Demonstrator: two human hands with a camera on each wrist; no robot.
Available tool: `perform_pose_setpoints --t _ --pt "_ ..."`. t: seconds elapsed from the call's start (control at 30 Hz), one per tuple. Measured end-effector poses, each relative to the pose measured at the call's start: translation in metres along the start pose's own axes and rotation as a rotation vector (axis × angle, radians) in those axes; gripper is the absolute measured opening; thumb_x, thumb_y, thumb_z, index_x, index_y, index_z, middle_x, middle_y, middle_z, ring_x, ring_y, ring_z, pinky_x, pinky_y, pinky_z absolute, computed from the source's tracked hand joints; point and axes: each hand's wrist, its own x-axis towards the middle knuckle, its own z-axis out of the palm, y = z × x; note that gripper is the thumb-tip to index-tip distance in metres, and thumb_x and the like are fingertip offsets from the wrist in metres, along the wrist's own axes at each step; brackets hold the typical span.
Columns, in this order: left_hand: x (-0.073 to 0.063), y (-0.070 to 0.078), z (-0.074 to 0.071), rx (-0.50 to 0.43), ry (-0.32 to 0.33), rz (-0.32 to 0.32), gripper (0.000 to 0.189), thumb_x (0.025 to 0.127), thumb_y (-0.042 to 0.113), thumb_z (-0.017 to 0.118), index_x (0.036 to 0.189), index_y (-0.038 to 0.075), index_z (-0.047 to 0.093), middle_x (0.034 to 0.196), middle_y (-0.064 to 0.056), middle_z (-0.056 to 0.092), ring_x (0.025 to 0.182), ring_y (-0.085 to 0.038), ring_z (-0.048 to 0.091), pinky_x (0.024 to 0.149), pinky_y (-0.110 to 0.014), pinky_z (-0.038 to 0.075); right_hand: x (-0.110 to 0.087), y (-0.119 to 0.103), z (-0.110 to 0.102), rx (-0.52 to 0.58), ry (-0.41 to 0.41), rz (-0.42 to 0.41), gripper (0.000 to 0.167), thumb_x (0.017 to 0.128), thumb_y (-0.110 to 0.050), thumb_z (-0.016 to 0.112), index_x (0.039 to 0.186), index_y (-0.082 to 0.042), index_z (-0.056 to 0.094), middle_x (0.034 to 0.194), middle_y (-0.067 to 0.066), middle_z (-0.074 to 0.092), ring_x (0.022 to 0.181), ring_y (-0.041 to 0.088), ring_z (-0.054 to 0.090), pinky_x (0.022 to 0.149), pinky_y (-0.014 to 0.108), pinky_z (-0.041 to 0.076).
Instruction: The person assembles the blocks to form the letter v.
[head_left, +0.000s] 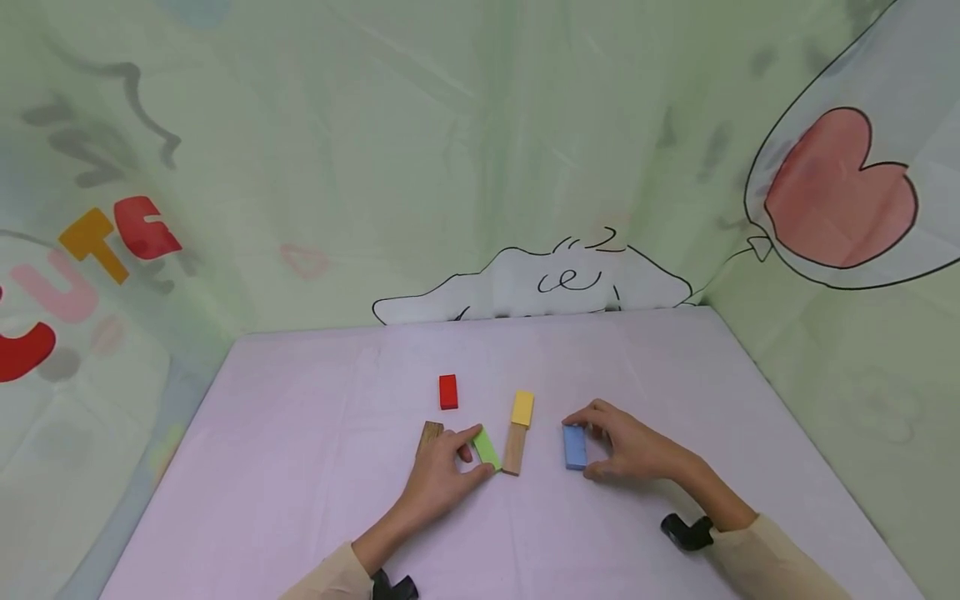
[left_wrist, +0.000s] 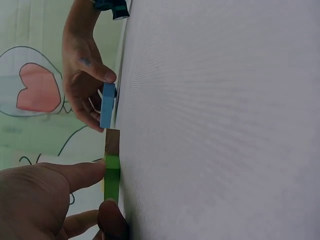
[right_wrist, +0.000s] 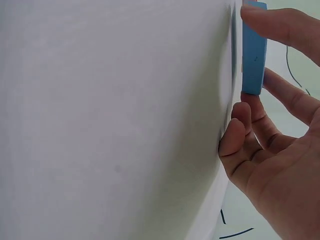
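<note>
My left hand point(head_left: 442, 479) pinches a green block point(head_left: 486, 448) by its two ends, thumb at the near end and finger at the far one. That block's near end lies against a light wooden block point(head_left: 514, 450), which meets a yellow block point(head_left: 522, 408) at its far end. To the right, my right hand point(head_left: 637, 446) holds a blue block point(head_left: 575, 447) between thumb and fingers. In the right wrist view the blue block point(right_wrist: 254, 50) appears slightly off the cloth. A dark brown wooden block point(head_left: 429, 435) lies partly hidden behind my left hand.
A red block point(head_left: 448, 392) lies farther back, left of the yellow one. Pale pink cloth point(head_left: 300, 417) covers the table. Green printed curtains point(head_left: 420, 150) stand along its back and sides. Both wrists carry dark camera mounts point(head_left: 686, 532).
</note>
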Motion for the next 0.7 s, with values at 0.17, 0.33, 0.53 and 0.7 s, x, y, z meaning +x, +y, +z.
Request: perform_pose_setpoints --t 0.17,0.33,0.53,0.7 --pt "0.000 0.000 0.001 -0.012 -0.002 -0.005 0.063 0.088 0.030 0.085 0.145 0.010 0.065 0.084 0.007 0.056 0.076 -0.005 0.043 0.072 -0.025 0.035 0.004 0.004 -0.001 0.019 0.024 0.020 0.067 0.078 -0.020 0.093 0.138 -0.013 0.064 0.113 0.000 0.058 0.099 0.015 0.052 0.080 0.024 0.050" --pt "0.001 0.000 0.001 -0.008 0.000 0.000 0.063 0.088 0.030 0.086 0.144 0.009 0.066 0.083 0.007 0.057 0.076 -0.005 0.043 0.071 -0.024 0.036 0.009 0.006 -0.004 0.074 0.042 0.025 0.069 0.077 -0.017 0.094 0.138 -0.010 0.063 0.110 0.005 0.057 0.095 0.018 0.052 0.077 0.024 0.049" --pt "0.001 0.000 0.002 -0.006 -0.004 -0.005 0.064 0.088 0.030 0.086 0.144 0.009 0.066 0.083 0.007 0.057 0.076 -0.005 0.043 0.070 -0.023 0.036 0.014 0.010 -0.003 0.131 0.056 0.038 0.069 0.076 -0.015 0.095 0.137 -0.009 0.063 0.107 0.008 0.056 0.094 0.021 0.054 0.075 0.023 0.049" --pt "0.000 0.000 0.000 -0.015 -0.005 -0.006 0.063 0.088 0.029 0.086 0.144 0.009 0.066 0.083 0.006 0.057 0.076 -0.006 0.044 0.068 -0.023 0.037 0.017 0.013 -0.003 0.140 0.063 0.049 0.070 0.076 -0.014 0.094 0.138 -0.010 0.062 0.109 0.008 0.056 0.095 0.022 0.054 0.076 0.023 0.050"
